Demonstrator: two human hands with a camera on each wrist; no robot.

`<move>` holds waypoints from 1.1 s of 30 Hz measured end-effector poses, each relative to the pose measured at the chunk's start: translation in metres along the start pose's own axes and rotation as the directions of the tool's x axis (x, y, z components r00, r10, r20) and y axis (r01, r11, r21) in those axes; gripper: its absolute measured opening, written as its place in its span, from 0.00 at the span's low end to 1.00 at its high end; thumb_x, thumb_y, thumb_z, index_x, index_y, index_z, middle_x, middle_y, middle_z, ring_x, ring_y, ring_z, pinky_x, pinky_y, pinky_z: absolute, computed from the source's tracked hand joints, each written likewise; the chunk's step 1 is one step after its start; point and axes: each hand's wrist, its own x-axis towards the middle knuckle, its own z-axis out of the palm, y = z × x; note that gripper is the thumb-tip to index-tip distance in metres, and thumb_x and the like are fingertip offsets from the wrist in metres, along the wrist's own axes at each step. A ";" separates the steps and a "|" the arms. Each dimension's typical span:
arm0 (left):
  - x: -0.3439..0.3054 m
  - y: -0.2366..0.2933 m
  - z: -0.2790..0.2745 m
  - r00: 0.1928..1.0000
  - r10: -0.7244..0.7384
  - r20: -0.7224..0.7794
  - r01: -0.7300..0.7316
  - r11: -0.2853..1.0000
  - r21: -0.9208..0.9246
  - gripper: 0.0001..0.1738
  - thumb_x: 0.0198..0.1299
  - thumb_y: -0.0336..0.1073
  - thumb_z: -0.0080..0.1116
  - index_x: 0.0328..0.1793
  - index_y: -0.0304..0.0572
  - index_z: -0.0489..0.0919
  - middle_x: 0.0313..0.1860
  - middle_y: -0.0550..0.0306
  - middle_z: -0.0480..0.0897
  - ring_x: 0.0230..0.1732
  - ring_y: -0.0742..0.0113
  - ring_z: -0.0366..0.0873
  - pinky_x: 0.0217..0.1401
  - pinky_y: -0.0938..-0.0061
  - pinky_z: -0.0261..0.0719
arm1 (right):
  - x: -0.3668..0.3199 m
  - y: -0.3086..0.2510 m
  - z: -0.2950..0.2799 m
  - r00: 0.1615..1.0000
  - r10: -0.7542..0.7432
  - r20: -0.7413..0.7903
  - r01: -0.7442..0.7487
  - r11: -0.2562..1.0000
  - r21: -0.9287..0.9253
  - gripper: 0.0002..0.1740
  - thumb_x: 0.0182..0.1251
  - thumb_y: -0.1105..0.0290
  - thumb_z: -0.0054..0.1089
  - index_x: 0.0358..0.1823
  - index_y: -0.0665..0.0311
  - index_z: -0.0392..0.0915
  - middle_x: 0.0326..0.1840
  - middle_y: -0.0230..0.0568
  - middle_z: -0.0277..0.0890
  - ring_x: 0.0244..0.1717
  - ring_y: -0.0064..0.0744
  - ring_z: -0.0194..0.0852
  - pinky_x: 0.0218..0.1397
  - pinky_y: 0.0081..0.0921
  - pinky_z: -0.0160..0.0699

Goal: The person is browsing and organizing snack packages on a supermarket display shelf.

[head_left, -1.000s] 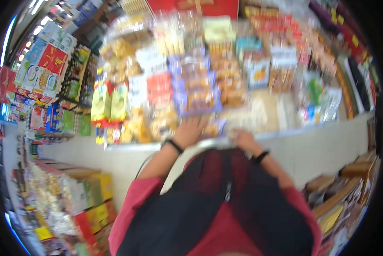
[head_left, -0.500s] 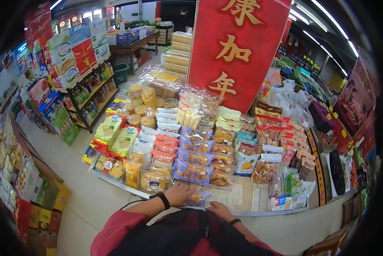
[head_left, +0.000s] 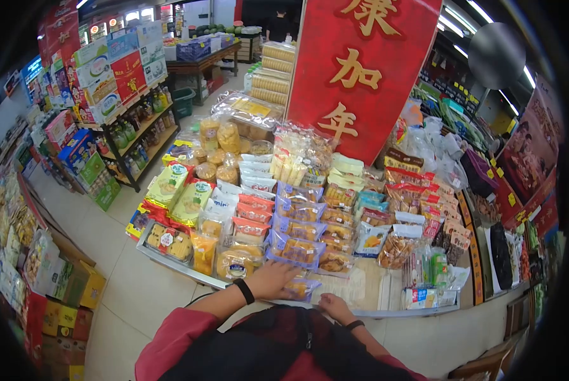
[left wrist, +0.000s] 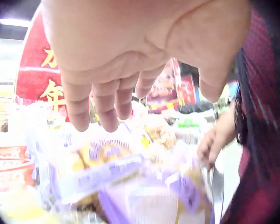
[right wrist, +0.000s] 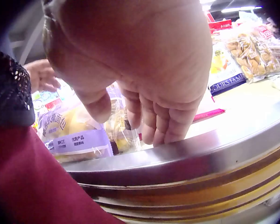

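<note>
My left hand is over the front of the display, beside purple-edged bread packs and a single purple pack near the rim. In the left wrist view the left hand has its fingers extended above a purple pack, gripping nothing; contact is unclear. My right hand lies at the display's front edge, right of that single pack. In the right wrist view the right hand has loosely extended fingers at the metal rim, beside a purple pack, holding nothing.
Round cakes in packs and cookies in a tray lie to the left. Snack bags fill the right side. A red sign stands behind. Stacked boxes are at lower left, a drinks shelf beyond.
The head view has risen from a blurred downward look, then shifted slightly. My left hand has moved a little forward beside the purple packs. My right hand stays by the front edge.
</note>
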 end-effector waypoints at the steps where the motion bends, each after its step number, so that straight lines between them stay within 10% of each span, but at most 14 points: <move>1: 0.005 0.003 -0.018 0.997 0.015 -0.081 -0.022 0.996 -0.083 0.39 0.54 0.52 0.64 0.69 0.42 0.67 0.64 0.44 0.73 0.62 0.46 0.71 0.63 0.55 0.67 | 0.000 0.009 0.004 0.998 -0.030 -0.058 0.033 0.998 0.045 0.23 0.62 0.59 0.60 0.53 0.68 0.76 0.35 0.43 0.79 0.38 0.34 0.78 0.44 0.29 0.75; 4: 0.010 0.043 -0.115 0.935 0.010 -0.354 -0.133 0.937 -0.324 0.32 0.55 0.46 0.66 0.63 0.38 0.73 0.56 0.44 0.79 0.52 0.47 0.78 0.55 0.60 0.75 | -0.003 0.025 0.005 0.995 0.057 -0.078 -0.053 0.998 0.044 0.22 0.63 0.57 0.59 0.53 0.64 0.76 0.38 0.43 0.80 0.40 0.35 0.79 0.45 0.30 0.75; 8: -0.007 0.098 -0.205 0.469 0.209 -0.858 -0.643 0.746 -0.170 0.32 0.56 0.51 0.62 0.58 0.31 0.74 0.47 0.48 0.78 0.46 0.59 0.74 0.48 0.66 0.72 | -0.021 0.030 -0.006 0.984 0.067 -0.167 -0.063 0.998 0.026 0.22 0.64 0.58 0.59 0.53 0.66 0.76 0.42 0.47 0.81 0.44 0.39 0.80 0.49 0.31 0.76; 11: -0.023 0.120 -0.256 0.379 0.405 -0.832 -0.758 0.652 -0.027 0.11 0.58 0.41 0.58 0.40 0.42 0.78 0.39 0.55 0.82 0.40 0.63 0.73 0.36 0.69 0.68 | -0.039 0.017 -0.018 0.974 0.105 -0.200 -0.075 0.986 0.150 0.22 0.64 0.63 0.59 0.55 0.70 0.75 0.44 0.49 0.81 0.46 0.38 0.80 0.51 0.29 0.76; 20: 0.032 0.134 -0.198 0.488 0.367 -0.792 -0.802 0.547 -0.241 0.09 0.58 0.39 0.57 0.43 0.49 0.76 0.38 0.55 0.81 0.38 0.64 0.73 0.35 0.70 0.68 | -0.085 0.040 -0.037 0.932 0.181 -0.314 -0.096 0.959 0.266 0.23 0.65 0.63 0.59 0.56 0.71 0.74 0.47 0.51 0.81 0.49 0.38 0.80 0.53 0.29 0.76; 27: 0.129 0.174 -0.161 0.288 0.500 -0.816 -0.925 0.366 -0.103 0.10 0.58 0.38 0.56 0.46 0.54 0.75 0.37 0.56 0.81 0.36 0.65 0.72 0.34 0.70 0.69 | -0.140 0.078 -0.095 0.882 0.226 -0.413 -0.143 0.965 0.221 0.22 0.65 0.62 0.58 0.56 0.69 0.75 0.48 0.50 0.81 0.49 0.40 0.80 0.55 0.30 0.76; 33: 0.177 0.237 -0.131 0.273 0.576 -0.771 -0.943 0.317 -0.097 0.12 0.58 0.36 0.55 0.49 0.58 0.73 0.36 0.57 0.80 0.34 0.65 0.72 0.33 0.71 0.70 | -0.193 0.144 -0.115 0.829 0.310 -0.465 -0.193 0.940 0.282 0.22 0.65 0.62 0.59 0.56 0.68 0.76 0.50 0.52 0.80 0.51 0.40 0.80 0.55 0.31 0.76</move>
